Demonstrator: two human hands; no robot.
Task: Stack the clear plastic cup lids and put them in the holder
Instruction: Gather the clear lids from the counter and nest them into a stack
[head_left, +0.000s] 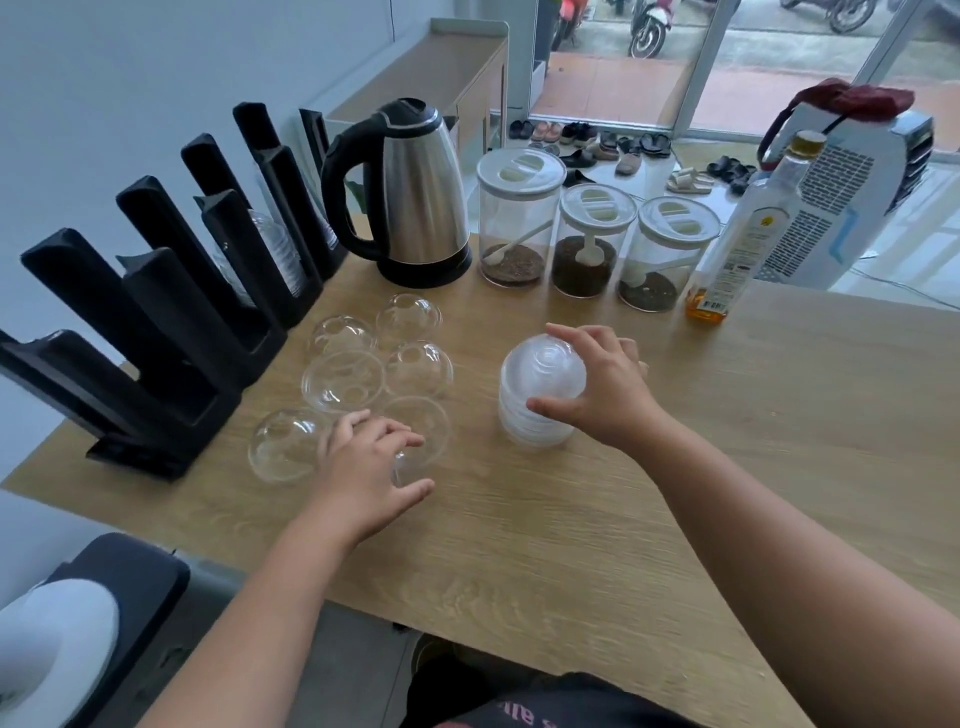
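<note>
Holder (171, 332): black slotted rack along the table's left edge, some lids in its far slots.
Loose lids (343, 382): clear domes lying between the holder and the stack.
Left hand (363, 467): fingers curled over one loose lid (410, 462) near the front-left corner.
Stack of lids (537, 397): upright mid-table (571, 545).
Right hand (602, 387): grasps the stack, thumb and fingers around it.
Kettle (410, 197), jars (587, 239): far edge.

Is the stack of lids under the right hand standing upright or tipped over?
Upright. The stack of lids stands on the table, domes up, with the right hand gripping its side.
</note>
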